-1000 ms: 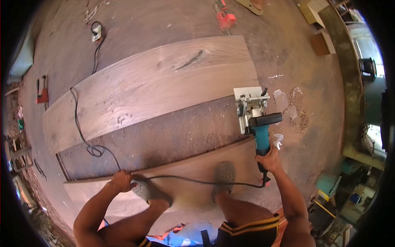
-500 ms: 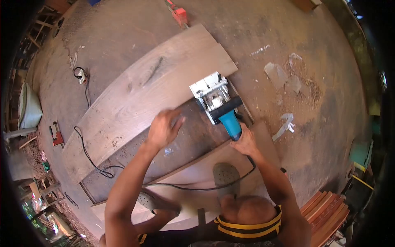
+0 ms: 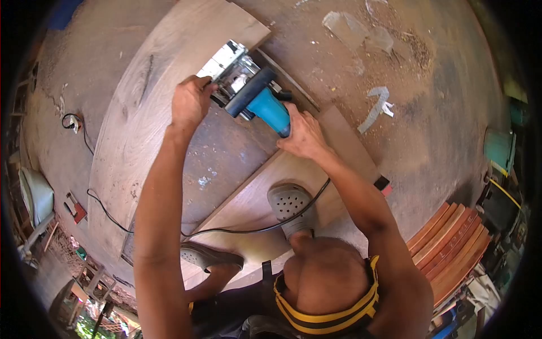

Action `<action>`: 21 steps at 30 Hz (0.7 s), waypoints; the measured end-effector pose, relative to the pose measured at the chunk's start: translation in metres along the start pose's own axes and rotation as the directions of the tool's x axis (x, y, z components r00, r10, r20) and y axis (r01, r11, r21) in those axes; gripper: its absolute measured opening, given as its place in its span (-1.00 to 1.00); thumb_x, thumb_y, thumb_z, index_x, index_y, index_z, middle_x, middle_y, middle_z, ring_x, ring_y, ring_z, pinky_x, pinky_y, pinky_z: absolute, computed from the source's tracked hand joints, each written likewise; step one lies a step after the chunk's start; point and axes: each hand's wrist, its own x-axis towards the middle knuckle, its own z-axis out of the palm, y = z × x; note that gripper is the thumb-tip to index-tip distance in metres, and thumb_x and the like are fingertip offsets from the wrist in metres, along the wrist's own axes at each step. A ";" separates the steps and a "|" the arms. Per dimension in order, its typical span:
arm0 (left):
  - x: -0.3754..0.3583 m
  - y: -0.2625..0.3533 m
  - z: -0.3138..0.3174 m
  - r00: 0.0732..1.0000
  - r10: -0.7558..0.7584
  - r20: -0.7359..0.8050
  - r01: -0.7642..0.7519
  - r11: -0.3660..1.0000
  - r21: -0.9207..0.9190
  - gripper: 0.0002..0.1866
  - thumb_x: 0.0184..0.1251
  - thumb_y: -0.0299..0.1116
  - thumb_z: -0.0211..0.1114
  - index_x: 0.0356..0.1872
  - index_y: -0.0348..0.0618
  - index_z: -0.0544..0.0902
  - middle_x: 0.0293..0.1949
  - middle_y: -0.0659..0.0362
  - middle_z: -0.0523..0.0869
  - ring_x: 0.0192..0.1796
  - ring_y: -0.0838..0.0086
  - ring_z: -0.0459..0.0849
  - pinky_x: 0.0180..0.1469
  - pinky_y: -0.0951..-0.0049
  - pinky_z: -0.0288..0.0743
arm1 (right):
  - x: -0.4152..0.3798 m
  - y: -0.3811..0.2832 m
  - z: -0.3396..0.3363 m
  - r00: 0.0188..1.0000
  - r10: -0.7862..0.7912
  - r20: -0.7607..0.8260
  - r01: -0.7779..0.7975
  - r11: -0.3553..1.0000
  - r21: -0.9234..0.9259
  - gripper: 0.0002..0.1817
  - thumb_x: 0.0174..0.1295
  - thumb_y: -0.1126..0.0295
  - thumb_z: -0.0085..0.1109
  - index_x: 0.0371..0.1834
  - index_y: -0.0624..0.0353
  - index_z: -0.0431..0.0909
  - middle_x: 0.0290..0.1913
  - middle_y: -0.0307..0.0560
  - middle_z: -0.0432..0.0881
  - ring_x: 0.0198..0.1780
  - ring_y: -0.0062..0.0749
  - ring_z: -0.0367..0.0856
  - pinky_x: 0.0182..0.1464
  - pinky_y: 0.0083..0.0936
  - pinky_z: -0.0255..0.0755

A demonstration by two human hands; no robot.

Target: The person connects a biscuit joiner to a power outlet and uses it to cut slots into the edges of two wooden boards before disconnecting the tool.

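A blue biscuit joiner (image 3: 270, 111) with a silver metal fence lies against the inner edge of a curved wooden board (image 3: 132, 107). My right hand (image 3: 306, 133) is wrapped round the rear of its blue body. At the left end of the fence, my left hand (image 3: 191, 103) has its fingers closed on the metal edge; the fingertips are partly hidden. From the tool a black cord (image 3: 248, 229) runs down beneath my right arm and across to the left. A second wooden board (image 3: 248, 198) lies nearer me, under one of my clogs (image 3: 291, 202).
A thin strip (image 3: 291, 79) joins the boards' right ends. A red clamp (image 3: 76, 209) lies at the left. Plastic scraps (image 3: 344, 29) and a torn grey strip (image 3: 374, 110) litter the floor. Curved reddish wooden pieces (image 3: 451, 243) are stacked at the lower right.
My left hand has moved from free air onto the joiner's fence. My right hand keeps its hold on the body. The view has shifted and turned, so the boards appear farther up and left.
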 end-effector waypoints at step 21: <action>0.026 0.015 -0.008 0.979 -0.116 0.166 0.116 0.993 0.009 -0.73 0.33 -0.32 0.47 -0.05 -0.24 0.84 -0.18 -0.08 0.86 -0.18 0.16 0.86 -0.02 0.27 0.70 | 0.004 0.008 0.001 0.997 -0.071 -0.035 0.071 0.997 0.010 0.00 -0.05 0.32 0.47 0.56 0.15 0.21 -0.07 0.50 0.68 0.00 0.41 0.67 0.11 0.09 0.56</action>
